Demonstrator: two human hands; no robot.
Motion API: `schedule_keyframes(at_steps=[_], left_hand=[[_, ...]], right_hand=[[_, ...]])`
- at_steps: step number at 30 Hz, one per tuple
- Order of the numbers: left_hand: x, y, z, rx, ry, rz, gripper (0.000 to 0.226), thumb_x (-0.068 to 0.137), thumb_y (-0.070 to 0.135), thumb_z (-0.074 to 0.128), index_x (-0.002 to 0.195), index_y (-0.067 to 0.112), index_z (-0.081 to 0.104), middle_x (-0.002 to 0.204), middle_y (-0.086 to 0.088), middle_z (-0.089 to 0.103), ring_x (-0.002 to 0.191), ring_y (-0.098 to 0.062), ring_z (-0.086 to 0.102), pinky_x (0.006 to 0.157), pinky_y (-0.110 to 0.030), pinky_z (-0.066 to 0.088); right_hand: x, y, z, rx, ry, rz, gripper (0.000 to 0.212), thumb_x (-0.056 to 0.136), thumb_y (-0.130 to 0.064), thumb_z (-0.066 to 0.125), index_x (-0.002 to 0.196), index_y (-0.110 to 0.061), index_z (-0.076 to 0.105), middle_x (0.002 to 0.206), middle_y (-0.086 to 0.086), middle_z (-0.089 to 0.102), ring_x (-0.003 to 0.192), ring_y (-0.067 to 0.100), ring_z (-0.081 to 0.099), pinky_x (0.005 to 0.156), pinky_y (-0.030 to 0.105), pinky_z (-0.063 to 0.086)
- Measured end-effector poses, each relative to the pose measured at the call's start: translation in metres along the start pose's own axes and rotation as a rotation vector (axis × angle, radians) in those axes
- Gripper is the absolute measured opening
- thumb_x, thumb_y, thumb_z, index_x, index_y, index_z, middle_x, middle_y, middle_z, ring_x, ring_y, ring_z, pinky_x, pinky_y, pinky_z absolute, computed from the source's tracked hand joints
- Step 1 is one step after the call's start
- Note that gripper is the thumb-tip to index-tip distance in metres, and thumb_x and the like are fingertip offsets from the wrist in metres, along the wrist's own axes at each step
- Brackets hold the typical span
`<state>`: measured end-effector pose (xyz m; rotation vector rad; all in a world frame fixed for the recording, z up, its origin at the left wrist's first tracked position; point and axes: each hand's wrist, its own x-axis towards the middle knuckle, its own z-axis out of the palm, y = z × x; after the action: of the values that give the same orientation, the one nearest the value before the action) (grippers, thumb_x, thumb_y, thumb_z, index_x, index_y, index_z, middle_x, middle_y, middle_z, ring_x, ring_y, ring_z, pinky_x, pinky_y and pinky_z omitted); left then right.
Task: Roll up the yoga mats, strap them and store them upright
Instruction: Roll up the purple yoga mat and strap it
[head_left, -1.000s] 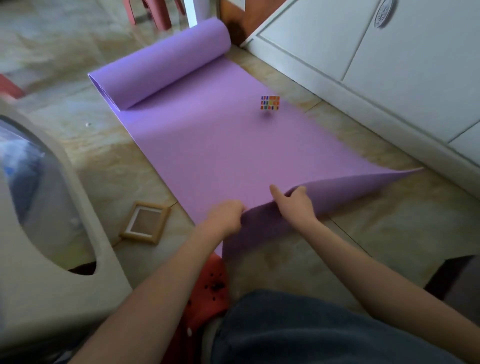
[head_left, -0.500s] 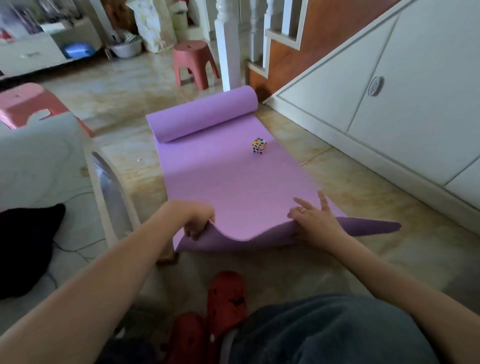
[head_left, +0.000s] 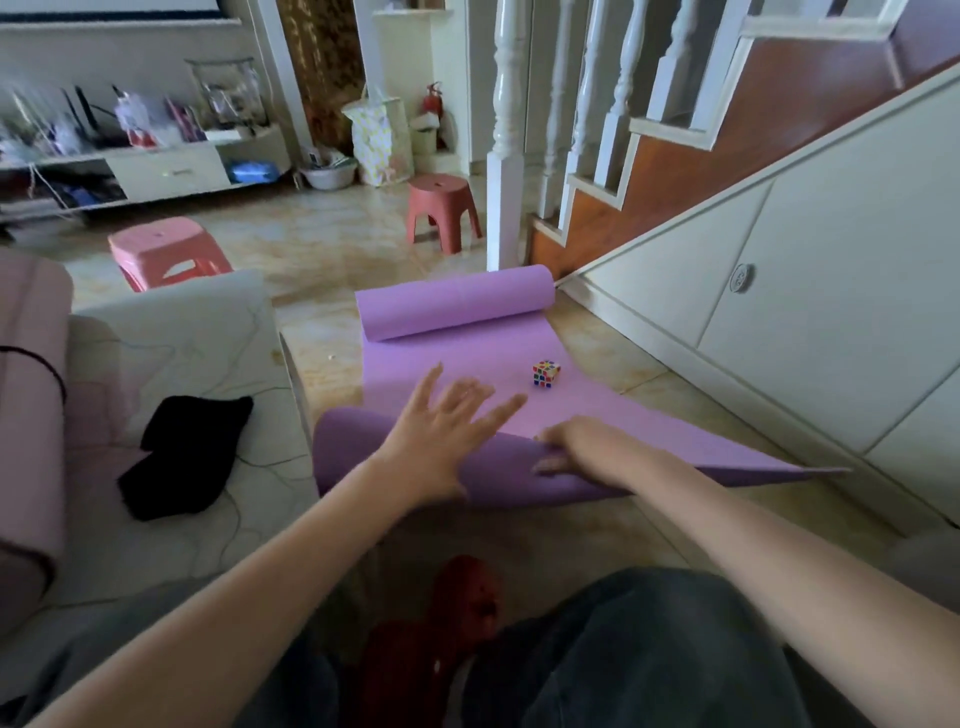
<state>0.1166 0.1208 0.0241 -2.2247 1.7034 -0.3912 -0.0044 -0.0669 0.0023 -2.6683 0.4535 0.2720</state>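
Observation:
A purple yoga mat (head_left: 467, 364) lies on the tiled floor, its far end curled into a loose roll (head_left: 457, 306). The near edge is lifted and folded over toward the far end. My right hand (head_left: 587, 449) grips that folded near edge, fingers curled over it. Spread and blurred, my left hand (head_left: 447, 426) hovers over the fold with straight fingers and holds nothing. A small colourful puzzle cube (head_left: 545, 373) sits on the mat just beyond my hands. At the far left, a pink rolled mat (head_left: 28, 415) with a dark strap lies on a pale seat.
A pale seat (head_left: 176, 364) with a black cloth (head_left: 182, 457) stands close on the left. White cabinet doors (head_left: 779, 322) under a staircase run along the right. A red stool (head_left: 441, 208) and a pink stool (head_left: 166, 252) stand beyond the mat. Red shoes (head_left: 457, 603) are by my knees.
My left hand has let go of the mat's near corner and now reaches forward, open. The fold has rolled further onto the mat. The camera has tilted up.

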Motion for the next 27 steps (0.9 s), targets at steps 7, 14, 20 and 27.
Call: schedule_keyframes(at_steps=[7, 14, 20, 27], left_hand=[[-0.026, 0.035, 0.014, -0.110, -0.005, -0.172, 0.130, 0.039, 0.071, 0.072, 0.141, 0.000, 0.032, 0.137, -0.016, 0.056, 0.125, -0.035, 0.053, 0.100, -0.065, 0.040], [-0.042, 0.042, -0.018, -0.272, -0.093, -0.045, 0.042, 0.083, 0.036, 0.065, 0.117, 0.012, 0.061, 0.118, -0.011, 0.065, 0.110, -0.033, 0.060, 0.096, -0.037, 0.040], [-0.048, 0.061, -0.020, -0.403, -0.308, -0.105, 0.045, 0.088, 0.046, 0.062, 0.117, 0.012, 0.063, 0.122, -0.012, 0.063, 0.112, -0.033, 0.058, 0.086, -0.034, 0.044], [-0.023, 0.056, -0.013, -0.559, -0.312, -0.144, 0.065, 0.076, 0.073, 0.060, 0.100, 0.013, 0.066, 0.107, -0.009, 0.069, 0.102, -0.030, 0.062, 0.076, -0.032, 0.043]], right_hand=[[-0.020, -0.041, -0.018, 0.019, -0.071, -0.084, 0.046, 0.092, -0.044, 0.060, 0.060, -0.019, 0.039, 0.058, 0.000, 0.041, 0.055, 0.013, 0.034, 0.053, 0.034, 0.023], [-0.050, -0.062, -0.026, -0.088, -0.236, 0.013, 0.041, 0.090, -0.060, 0.051, 0.083, -0.021, 0.056, 0.084, -0.002, 0.059, 0.085, 0.019, 0.055, 0.079, 0.033, 0.043], [-0.100, -0.071, 0.001, -0.425, 0.056, -0.085, 0.061, 0.071, -0.077, 0.057, 0.110, -0.030, 0.052, 0.119, -0.005, 0.055, 0.113, 0.018, 0.048, 0.092, 0.040, 0.038], [-0.079, -0.031, 0.016, -0.217, -0.135, 0.028, 0.027, 0.089, -0.058, 0.052, 0.092, -0.031, 0.051, 0.107, 0.004, 0.064, 0.098, 0.025, 0.059, 0.078, 0.036, 0.042]])
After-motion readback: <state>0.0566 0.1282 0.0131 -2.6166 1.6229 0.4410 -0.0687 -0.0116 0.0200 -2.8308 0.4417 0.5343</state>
